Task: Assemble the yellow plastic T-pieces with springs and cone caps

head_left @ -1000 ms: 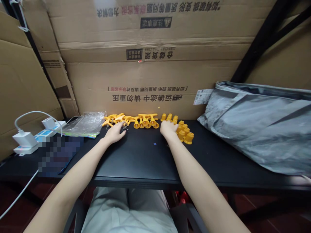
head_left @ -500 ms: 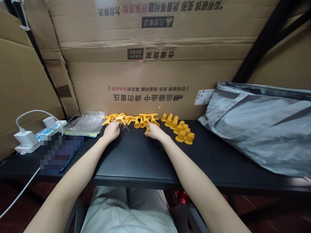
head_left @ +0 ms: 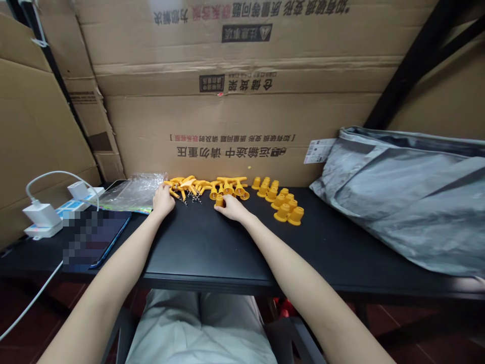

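My right hand (head_left: 234, 208) pinches a yellow plastic cap (head_left: 219, 201), cup-shaped with a flared rim, just above the black table. At the left end of a pile of yellow T-shaped corkscrew handles (head_left: 188, 183), my left hand (head_left: 164, 200) has its fingers closed on one corkscrew (head_left: 175, 194), whose metal spiral points right. Part of that handle is hidden by the fingers. Behind my right hand lie several corkscrews with caps fitted on them (head_left: 228, 188), open ends facing me. To the right, several loose yellow caps (head_left: 280, 202) stand rim down in rows.
A clear plastic bag (head_left: 131, 194) lies left of the pile. Nearer me are a phone (head_left: 109, 235) and a white power strip (head_left: 71, 208) with a charger and cable. A large grey bag (head_left: 409, 197) covers the right side. Cardboard (head_left: 242, 116) stands behind the table (head_left: 212, 247).
My left hand has moved left to the pile's end and closed on a corkscrew there. My right hand has brought its cap slightly left, away from the fitted corkscrews.
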Motion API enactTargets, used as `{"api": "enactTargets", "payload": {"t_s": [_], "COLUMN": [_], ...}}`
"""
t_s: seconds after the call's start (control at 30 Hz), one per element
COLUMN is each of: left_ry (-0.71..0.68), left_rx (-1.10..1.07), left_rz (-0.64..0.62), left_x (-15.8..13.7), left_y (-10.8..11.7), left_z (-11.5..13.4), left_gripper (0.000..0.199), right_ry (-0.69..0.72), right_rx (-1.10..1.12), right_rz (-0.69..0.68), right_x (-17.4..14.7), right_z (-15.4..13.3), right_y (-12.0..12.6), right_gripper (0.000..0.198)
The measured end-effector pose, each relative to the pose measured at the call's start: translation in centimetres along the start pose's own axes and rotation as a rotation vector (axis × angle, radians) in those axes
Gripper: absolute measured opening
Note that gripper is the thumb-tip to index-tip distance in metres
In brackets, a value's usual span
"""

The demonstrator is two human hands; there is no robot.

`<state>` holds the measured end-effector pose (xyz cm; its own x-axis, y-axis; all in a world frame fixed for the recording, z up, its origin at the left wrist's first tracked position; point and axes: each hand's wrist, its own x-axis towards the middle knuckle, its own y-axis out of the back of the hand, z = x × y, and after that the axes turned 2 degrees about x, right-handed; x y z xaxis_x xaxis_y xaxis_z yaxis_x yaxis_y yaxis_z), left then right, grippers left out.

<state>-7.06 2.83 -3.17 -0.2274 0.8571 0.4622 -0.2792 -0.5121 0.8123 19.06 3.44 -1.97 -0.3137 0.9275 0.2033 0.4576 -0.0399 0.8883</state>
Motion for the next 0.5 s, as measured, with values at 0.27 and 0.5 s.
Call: {"api": "enactTargets", "payload": {"t_s": [0.27,0.5], "left_ry": [0.096,0.069], "left_rx": [-0.015,0.010], "left_rz": [-0.032,-0.111], "left_x": [1.0,3.1], "left_y": [-0.1,-0.3], "left_z": [-1.1,-3.4], "left_gripper": [0.046,0.047], "right_ry": [0.030,0.072], "right_rx": [-0.067,-0.040], "right_rz": [0.031,0.100], "right_x": [0.0,0.2], "right_z": [0.1,0.3], "right_y": [0.0,-0.1], "right_gripper": [0.013,0.013]}}
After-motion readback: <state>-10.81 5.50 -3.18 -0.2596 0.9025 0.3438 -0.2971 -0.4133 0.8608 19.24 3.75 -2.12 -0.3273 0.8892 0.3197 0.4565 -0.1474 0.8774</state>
